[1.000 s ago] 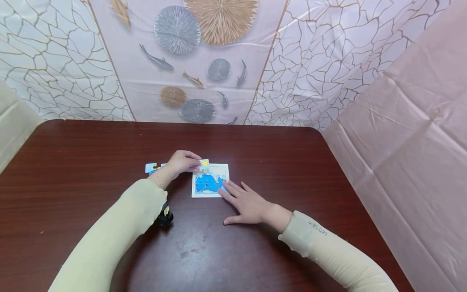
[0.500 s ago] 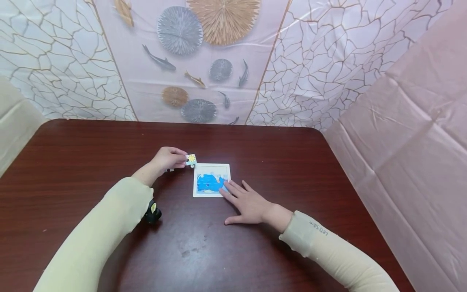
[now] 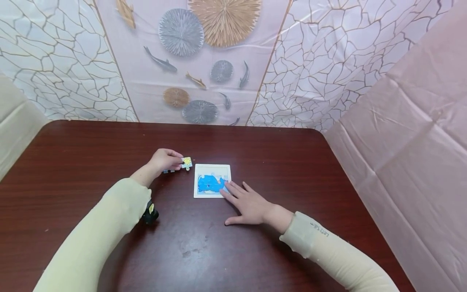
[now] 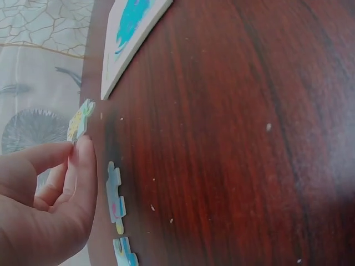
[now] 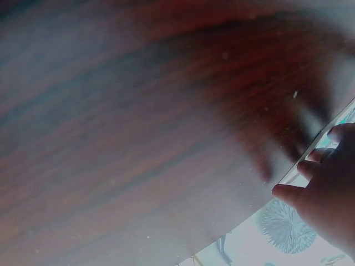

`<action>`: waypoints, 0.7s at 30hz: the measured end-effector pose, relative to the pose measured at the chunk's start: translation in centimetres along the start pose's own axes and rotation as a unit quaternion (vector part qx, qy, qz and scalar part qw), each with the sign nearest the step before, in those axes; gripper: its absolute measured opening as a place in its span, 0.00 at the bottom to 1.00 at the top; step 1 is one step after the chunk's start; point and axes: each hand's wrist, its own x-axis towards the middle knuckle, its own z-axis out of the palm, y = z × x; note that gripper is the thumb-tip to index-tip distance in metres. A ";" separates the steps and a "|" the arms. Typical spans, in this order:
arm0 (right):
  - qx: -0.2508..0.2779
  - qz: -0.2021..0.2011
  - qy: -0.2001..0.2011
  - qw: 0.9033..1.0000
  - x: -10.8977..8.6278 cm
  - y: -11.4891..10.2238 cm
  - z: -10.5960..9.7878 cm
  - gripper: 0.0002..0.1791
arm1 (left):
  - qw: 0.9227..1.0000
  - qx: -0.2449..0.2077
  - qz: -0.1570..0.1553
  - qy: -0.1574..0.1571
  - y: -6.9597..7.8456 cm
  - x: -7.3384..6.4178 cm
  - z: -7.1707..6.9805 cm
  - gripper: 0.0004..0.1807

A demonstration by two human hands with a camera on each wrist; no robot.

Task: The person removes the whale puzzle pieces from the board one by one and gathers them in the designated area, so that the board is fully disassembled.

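My left hand [image 3: 163,160] pinches a jigsaw piece [image 3: 187,163] with a yellow sun on it, left of a white-framed puzzle board [image 3: 213,196]. The left wrist view shows the same sun piece [image 4: 81,121] between thumb and fingers, raised above the table. A blue whale picture fills the lower part of the board; its upper strip is pale. My right hand [image 3: 249,206] lies with fingers spread, its fingertips over the board's lower right corner.
Two loose jigsaw pieces lie on the table near my left hand, one of them a pale blue piece [image 4: 115,194]. The dark wooden table [image 3: 284,162] ends at a patterned cloth backdrop [image 3: 313,69].
My left hand has moved left with the sun piece, from over the board's upper left to beside the board. The right hand stays in place.
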 end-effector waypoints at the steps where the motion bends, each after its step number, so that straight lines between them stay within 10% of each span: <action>1: 0.001 0.001 -0.002 1.000 0.0 0.0 0.0 0.49 | 1.000 0.006 -0.003 0.003 -0.1 0.0 0.1 0.18; 21: -0.006 0.008 -0.010 1.000 0.2 0.2 0.3 0.49 | 0.997 0.072 0.026 0.020 -0.3 -0.4 -0.5 0.16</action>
